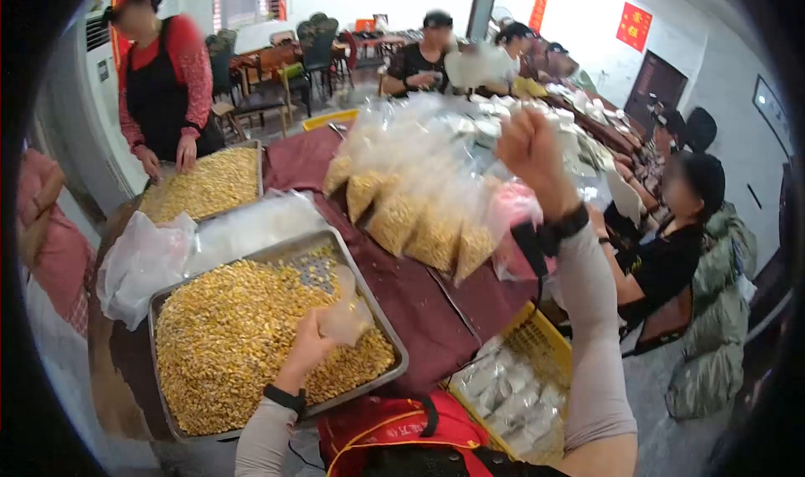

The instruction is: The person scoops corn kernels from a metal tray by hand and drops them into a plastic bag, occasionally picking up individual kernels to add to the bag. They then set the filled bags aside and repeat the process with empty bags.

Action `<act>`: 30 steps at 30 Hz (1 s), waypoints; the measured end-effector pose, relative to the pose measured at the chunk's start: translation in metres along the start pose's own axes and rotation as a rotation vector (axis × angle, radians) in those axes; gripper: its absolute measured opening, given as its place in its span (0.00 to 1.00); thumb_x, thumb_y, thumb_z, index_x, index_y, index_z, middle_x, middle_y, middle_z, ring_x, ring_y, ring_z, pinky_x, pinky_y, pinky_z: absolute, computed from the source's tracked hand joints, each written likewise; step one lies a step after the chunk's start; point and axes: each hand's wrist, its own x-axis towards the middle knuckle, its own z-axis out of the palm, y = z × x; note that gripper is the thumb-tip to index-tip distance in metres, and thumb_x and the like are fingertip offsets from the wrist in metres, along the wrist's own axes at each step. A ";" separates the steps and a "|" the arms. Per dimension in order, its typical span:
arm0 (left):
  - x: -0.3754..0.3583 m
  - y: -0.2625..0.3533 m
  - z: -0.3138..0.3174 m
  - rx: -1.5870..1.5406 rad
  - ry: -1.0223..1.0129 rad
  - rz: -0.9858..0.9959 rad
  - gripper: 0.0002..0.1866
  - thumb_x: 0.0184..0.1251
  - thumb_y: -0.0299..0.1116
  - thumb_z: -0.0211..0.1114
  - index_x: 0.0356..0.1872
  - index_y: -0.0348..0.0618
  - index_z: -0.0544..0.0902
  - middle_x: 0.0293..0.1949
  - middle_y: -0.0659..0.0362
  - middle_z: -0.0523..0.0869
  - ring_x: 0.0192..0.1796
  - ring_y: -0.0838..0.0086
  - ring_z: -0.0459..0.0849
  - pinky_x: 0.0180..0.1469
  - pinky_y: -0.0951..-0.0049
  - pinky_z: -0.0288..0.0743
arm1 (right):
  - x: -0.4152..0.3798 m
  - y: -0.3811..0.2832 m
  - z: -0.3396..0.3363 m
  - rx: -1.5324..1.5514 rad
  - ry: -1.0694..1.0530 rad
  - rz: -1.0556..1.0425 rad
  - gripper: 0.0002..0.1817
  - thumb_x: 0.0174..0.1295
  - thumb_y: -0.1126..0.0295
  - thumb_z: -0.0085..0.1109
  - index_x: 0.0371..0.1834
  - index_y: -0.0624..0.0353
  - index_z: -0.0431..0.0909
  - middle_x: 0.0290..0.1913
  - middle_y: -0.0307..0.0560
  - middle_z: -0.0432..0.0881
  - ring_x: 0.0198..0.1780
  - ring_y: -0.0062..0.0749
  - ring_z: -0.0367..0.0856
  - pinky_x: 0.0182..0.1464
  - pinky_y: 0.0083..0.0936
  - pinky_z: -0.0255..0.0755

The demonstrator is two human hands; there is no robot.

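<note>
My left hand (309, 347) is closed on a small translucent plastic bag (345, 319), low over the right side of a metal tray (369, 284). Yellow dried kernels (235, 334), which look like corn, are heaped in that tray. Its far right corner shows bare metal with a few kernels. My right hand (537, 154) is raised over the table with its fingers curled, and whatever it may hold is hidden. A black device (530, 249) with a cable sits by the right wrist. Beyond it stand several clear bags part-filled with kernels (398, 221).
A second tray of kernels (214, 175) lies at the far left, under a co-worker's hands (172, 156). Empty plastic bags (147, 263) lie between the trays. A yellow crate (549, 343) with filled packets is low at right. Several people sit around the long table.
</note>
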 end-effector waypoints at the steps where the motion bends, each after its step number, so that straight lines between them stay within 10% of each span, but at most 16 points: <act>1: -0.001 0.015 0.002 -0.068 0.008 -0.020 0.28 0.40 0.31 0.74 0.46 0.37 0.72 0.41 0.51 0.79 0.45 0.65 0.78 0.48 0.67 0.70 | 0.006 -0.011 0.019 -0.040 -0.038 -0.042 0.23 0.66 0.58 0.33 0.10 0.47 0.53 0.11 0.33 0.51 0.14 0.21 0.50 0.18 0.21 0.47; 5: -0.004 -0.008 -0.003 0.141 0.048 0.019 0.27 0.40 0.32 0.73 0.44 0.39 0.72 0.40 0.52 0.78 0.43 0.66 0.77 0.46 0.68 0.70 | 0.027 -0.021 0.038 -0.028 -0.394 0.065 0.21 0.64 0.60 0.35 0.11 0.48 0.53 0.12 0.32 0.51 0.15 0.20 0.49 0.18 0.20 0.46; 16: -0.003 -0.009 0.003 0.008 0.022 -0.035 0.25 0.42 0.27 0.70 0.45 0.39 0.71 0.39 0.53 0.77 0.44 0.65 0.75 0.47 0.69 0.69 | -0.043 0.010 0.017 0.029 -0.240 0.137 0.24 0.66 0.53 0.36 0.12 0.49 0.57 0.13 0.33 0.55 0.16 0.20 0.50 0.19 0.19 0.48; 22: -0.005 0.003 0.000 0.009 0.010 -0.045 0.26 0.40 0.26 0.70 0.45 0.39 0.71 0.39 0.52 0.76 0.44 0.64 0.75 0.49 0.68 0.68 | -0.069 -0.003 0.004 0.090 -0.011 -0.012 0.32 0.59 0.37 0.41 0.47 0.57 0.71 0.45 0.52 0.73 0.46 0.41 0.72 0.48 0.37 0.66; 27: -0.004 -0.005 -0.002 0.042 0.016 -0.024 0.28 0.38 0.27 0.71 0.46 0.38 0.71 0.41 0.52 0.76 0.46 0.64 0.73 0.50 0.67 0.67 | -0.105 -0.014 -0.068 0.052 0.191 -0.132 0.53 0.52 0.38 0.53 0.70 0.43 0.27 0.70 0.54 0.33 0.67 0.55 0.49 0.58 0.70 0.50; 30: -0.001 0.003 -0.003 -0.047 -0.032 -0.082 0.29 0.39 0.28 0.70 0.48 0.39 0.71 0.42 0.52 0.75 0.45 0.64 0.74 0.50 0.66 0.68 | -0.128 -0.009 -0.097 0.058 0.463 -0.090 0.53 0.51 0.39 0.55 0.70 0.42 0.29 0.71 0.52 0.31 0.69 0.57 0.45 0.59 0.70 0.48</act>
